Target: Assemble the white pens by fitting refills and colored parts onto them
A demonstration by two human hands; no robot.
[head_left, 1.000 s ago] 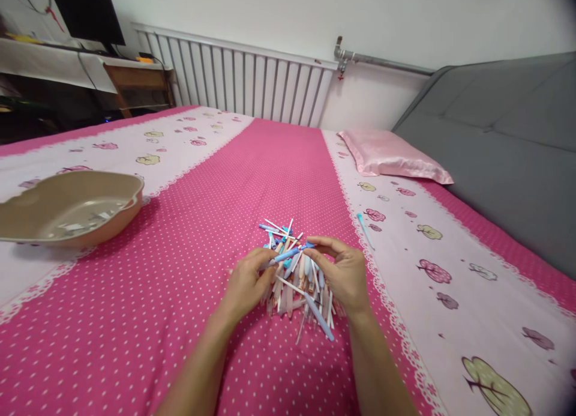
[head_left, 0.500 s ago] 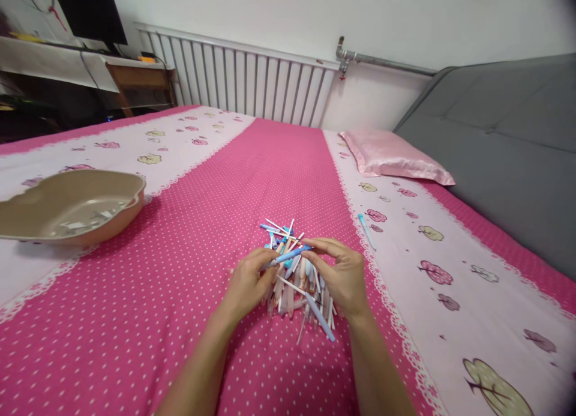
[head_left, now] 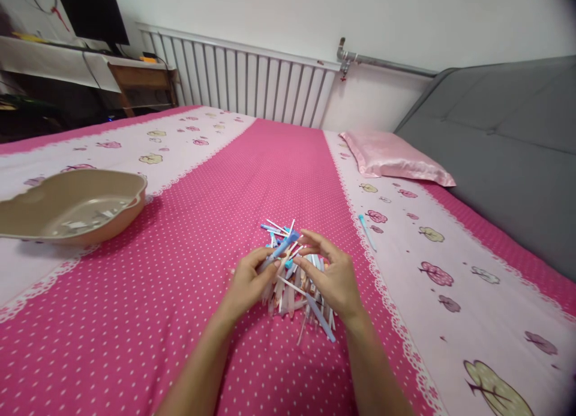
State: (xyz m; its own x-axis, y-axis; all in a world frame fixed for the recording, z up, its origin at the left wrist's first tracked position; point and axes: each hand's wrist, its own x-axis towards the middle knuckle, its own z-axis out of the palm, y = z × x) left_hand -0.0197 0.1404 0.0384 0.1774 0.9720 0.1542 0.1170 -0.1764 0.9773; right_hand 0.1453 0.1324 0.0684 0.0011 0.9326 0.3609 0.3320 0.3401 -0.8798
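Observation:
Between the thumb and fingers of my left hand (head_left: pixel 250 278) is a blue pen (head_left: pixel 284 245), tilted with its darker blue end up and to the right. My right hand (head_left: pixel 330 272) is just right of that end, fingers apart and curved, with nothing visible in them. Beneath both hands lies a loose pile of pens and pen parts (head_left: pixel 292 293), with white sticks, clear barrels and blue pieces; the hands hide some of it. A periwinkle pen barrel (head_left: pixel 320 317) with a white stick at its end lies at the near side of the pile.
A beige basin (head_left: pixel 130 215) with small pale pieces inside stands at the left on the pink dotted bedspread (head_left: pixel 202 212). A light blue pen (head_left: pixel 367 232) lies apart on the right. Farther back are a pink pillow (head_left: pixel 396 155), a grey headboard (head_left: pixel 504 122) and a white radiator (head_left: pixel 243 74).
My right hand has let go of the blue pen's darker end and its fingers have spread. The pen has tipped more upright in my left hand.

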